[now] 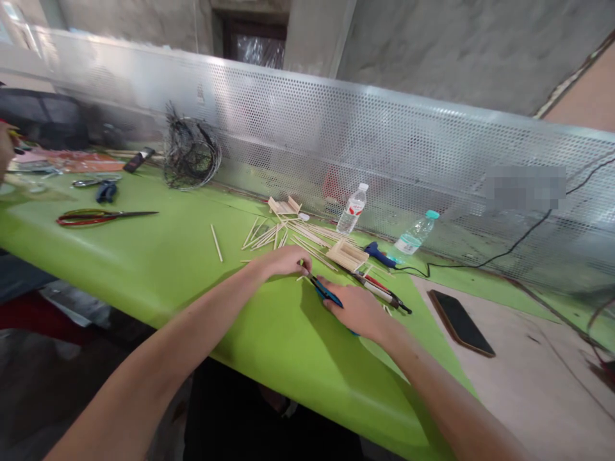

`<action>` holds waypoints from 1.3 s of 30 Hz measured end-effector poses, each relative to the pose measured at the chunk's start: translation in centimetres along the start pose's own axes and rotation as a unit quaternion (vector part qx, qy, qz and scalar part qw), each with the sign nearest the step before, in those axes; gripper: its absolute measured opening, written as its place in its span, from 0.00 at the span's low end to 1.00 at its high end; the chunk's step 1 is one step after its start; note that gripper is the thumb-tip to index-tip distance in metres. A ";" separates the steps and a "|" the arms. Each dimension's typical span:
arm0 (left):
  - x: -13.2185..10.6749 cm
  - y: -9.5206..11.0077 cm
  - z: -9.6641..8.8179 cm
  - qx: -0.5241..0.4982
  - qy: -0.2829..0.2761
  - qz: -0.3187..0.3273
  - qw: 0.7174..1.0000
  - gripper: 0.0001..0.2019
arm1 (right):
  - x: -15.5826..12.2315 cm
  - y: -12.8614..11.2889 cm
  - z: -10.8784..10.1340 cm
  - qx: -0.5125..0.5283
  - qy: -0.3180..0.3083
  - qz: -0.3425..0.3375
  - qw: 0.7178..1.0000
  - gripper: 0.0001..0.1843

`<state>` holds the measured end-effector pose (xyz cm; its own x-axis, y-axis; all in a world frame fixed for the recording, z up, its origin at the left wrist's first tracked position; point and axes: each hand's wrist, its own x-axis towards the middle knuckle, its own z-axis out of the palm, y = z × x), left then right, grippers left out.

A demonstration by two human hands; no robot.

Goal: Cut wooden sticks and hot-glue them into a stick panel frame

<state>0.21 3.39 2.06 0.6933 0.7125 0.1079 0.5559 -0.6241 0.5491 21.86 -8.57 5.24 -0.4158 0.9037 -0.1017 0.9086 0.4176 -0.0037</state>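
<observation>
My left hand (287, 260) is closed in a pinch, with a short pale end of a thin wooden stick (301, 278) showing just below the fingertips. Blue-handled pliers (327, 292) are gripped in my right hand (356, 308), their jaws pointing up-left and meeting the left fingertips. What lies between the jaws is hidden. Behind both hands spreads a loose pile of thin wooden sticks (314, 232). A small assembled stick piece (348, 255) stands beyond my right hand, and another stick piece (285, 206) sits farther back.
Right of the pile are a blue glue gun (379, 255), two plastic bottles (353, 210), a pen-like tool (382, 292) and a phone (461, 322). Scissors (103, 217), a wire coil (189, 153) and one lone stick (216, 243) lie left. A perforated metal panel (288, 121) edges the green table.
</observation>
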 end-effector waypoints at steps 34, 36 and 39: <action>0.0 0.8 0.2 0.080 0.011 0.053 0.995 0.05 | 0.2 -0.5 -0.8 -0.126 -0.032 -0.043 0.991 0.32; 0.1 0.7 0.2 0.082 0.015 0.058 0.995 0.06 | 0.4 -0.5 -0.6 -0.133 -0.029 -0.047 0.990 0.31; 0.0 0.5 -0.1 0.086 0.015 0.055 0.995 0.06 | 1.1 -0.7 -0.5 -0.146 -0.021 -0.047 0.988 0.31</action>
<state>0.45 3.12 2.44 0.7415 0.6451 0.1847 0.5502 -0.7421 0.3829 20.81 -7.84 5.64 -0.4907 0.8573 -0.1556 0.8132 0.5148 0.2717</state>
